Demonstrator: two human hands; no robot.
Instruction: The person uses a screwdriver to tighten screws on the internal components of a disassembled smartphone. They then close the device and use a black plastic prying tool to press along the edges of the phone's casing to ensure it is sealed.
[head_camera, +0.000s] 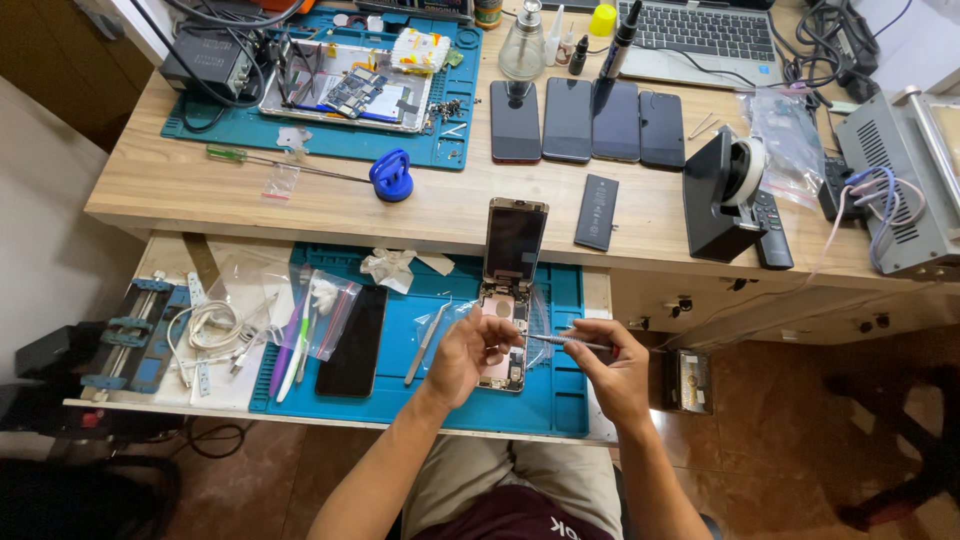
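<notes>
An opened phone (503, 340) lies on the blue mat (440, 395) of the pull-out tray, its screen half (515, 240) swung up against the desk edge. My left hand (465, 352) rests on the phone's open body, fingers curled over its insides. My right hand (612, 368) holds a thin metal tool (565, 342) whose tip points left into the phone. Metal tweezers (427, 342) lie just left of the phone.
On the tray: a dark phone (354, 342), clear bags with pens, white cables (212, 330), a blue clamp jig (130, 335). On the desk: several dark phones (588, 120), a battery (597, 212), blue suction cup (391, 175), green screwdriver, parts tray, laptop, black tape holder (722, 195), remote.
</notes>
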